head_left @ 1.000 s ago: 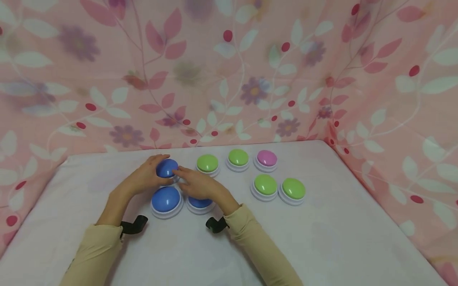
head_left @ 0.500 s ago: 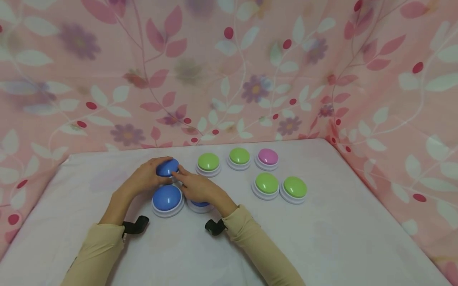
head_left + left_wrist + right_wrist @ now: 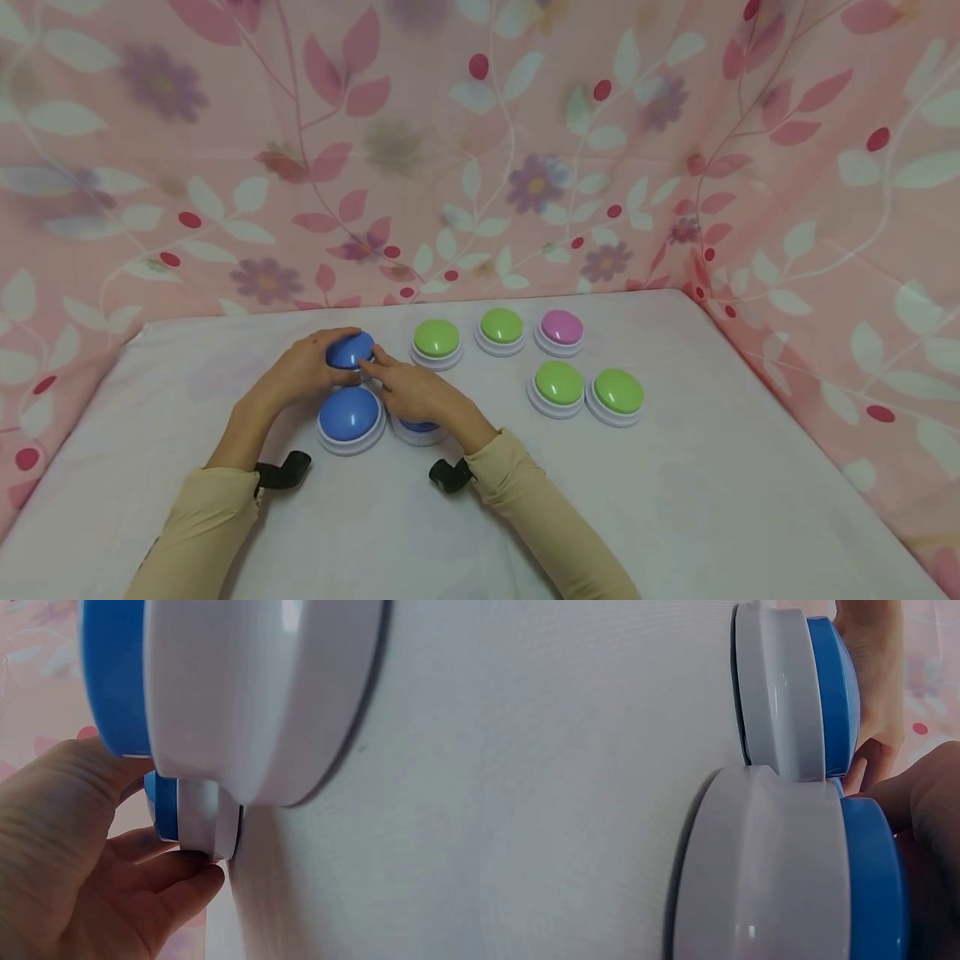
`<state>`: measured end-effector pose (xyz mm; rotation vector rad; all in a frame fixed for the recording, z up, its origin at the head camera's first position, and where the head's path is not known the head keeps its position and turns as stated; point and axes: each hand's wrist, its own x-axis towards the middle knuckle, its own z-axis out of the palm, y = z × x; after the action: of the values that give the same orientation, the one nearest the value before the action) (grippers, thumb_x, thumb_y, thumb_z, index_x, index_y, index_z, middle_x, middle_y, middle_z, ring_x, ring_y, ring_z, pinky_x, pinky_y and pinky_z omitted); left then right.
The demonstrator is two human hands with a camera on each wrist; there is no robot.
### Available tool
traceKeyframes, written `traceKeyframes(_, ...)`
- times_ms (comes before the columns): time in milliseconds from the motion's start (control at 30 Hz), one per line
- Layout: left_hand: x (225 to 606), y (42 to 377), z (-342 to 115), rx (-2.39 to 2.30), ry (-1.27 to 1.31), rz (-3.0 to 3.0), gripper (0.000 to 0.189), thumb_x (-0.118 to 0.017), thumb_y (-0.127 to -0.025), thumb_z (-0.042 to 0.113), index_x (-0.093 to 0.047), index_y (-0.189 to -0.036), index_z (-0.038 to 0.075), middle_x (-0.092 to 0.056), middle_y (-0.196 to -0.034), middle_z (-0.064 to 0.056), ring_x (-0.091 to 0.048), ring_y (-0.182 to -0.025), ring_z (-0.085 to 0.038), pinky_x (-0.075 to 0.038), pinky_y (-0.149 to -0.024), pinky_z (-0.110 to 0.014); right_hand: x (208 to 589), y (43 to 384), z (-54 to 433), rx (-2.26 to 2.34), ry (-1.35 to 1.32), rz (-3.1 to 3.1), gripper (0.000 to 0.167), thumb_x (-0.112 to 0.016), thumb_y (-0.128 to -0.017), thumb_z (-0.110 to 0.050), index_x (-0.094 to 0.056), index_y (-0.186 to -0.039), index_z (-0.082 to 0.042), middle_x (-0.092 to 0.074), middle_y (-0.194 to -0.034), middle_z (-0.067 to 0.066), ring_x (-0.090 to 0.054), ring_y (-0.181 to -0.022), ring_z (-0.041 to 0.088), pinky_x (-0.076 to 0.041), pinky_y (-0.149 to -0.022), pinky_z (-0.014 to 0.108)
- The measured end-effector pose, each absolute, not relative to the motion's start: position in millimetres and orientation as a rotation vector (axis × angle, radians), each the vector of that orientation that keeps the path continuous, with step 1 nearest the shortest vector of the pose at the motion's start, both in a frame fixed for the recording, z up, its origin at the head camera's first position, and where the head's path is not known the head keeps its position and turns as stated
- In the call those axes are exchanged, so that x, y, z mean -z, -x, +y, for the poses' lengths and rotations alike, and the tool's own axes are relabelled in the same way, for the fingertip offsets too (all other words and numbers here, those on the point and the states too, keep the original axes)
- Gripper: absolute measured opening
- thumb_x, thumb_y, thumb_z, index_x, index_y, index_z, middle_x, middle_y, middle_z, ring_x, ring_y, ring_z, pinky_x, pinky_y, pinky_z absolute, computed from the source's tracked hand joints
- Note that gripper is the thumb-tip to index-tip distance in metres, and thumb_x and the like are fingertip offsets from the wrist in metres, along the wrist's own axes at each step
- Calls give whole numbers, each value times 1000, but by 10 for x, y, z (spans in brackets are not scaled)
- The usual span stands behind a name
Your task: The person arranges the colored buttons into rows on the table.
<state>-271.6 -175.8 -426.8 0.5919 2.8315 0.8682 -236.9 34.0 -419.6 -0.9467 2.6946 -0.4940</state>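
A blue-domed push button with a white base stands at the rear of a trio of blue ones. My left hand grips it from the left, thumb at the front and fingers round the back. From the right, my right hand holds the same button with thumb and fingertips. In the left wrist view, left fingertips meet the white base. The front left blue push button sits just before the hands. Beneath my right hand, the front right blue push button is mostly hidden.
Several green push buttons, among them one near the right hand and one farther right, stand on the white-covered table. A pink push button is at the back. Flowered pink cloth hangs behind and on the right.
The right hand has shifted slightly left and toward the front, covering more of the front right blue push button. The rear blue dome looks slightly more tilted. Otherwise the scene holds still.
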Motion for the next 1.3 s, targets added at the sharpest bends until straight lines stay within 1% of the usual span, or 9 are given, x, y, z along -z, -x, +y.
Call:
traceKeyframes(300,4260,2706,-1772,-869,-563,2832,73,-77,-84,29,-45,-146,7,-44,-145,-32,-47,-127,-54,-39,-101,-67,4188,2349,340,518,941,2698,52,-43,-105,-14,-31,-156,-15,-16,-164,14,-34,-144,19,-36,-113,30)
traceKeyframes(467,4267,2699,-1787,-867,-539,2832,74,-77,-84,32,-46,-146,8,-44,-145,-32,-46,-127,-54,-39,-100,-67,4194,2347,343,549,933,2694,52,-44,-105,-14,-31,-156,-17,-16,-164,13,-35,-144,19,-37,-112,31)
traceKeyframes(800,4179,2655,-1812,-864,-556,2875,73,-76,-85,39,-48,-145,10,-46,-144,-32,-48,-126,-53,-41,-101,-65,4176,2356,370,626,957,2711,54,-44,-104,-13,-29,-157,-16,-15,-164,13,-26,-148,19,-30,-116,31)
traceKeyframes(1033,4116,2631,-1811,-869,-561,2885,75,-75,-85,46,-47,-146,11,-45,-144,-31,-47,-127,-53,-40,-101,-65,4139,2347,408,650,961,2739,56,-45,-104,-14,-27,-157,-19,-15,-165,12,-29,-147,20,-34,-114,32)
traceKeyframes(1300,4053,2607,-1786,-888,-567,2904,75,-74,-85,46,-48,-146,11,-45,-146,-29,-47,-128,-52,-40,-102,-63,4111,2360,440,713,971,2737,59,-46,-104,-14,-23,-158,-19,-13,-165,12,-26,-148,19,-34,-114,32)
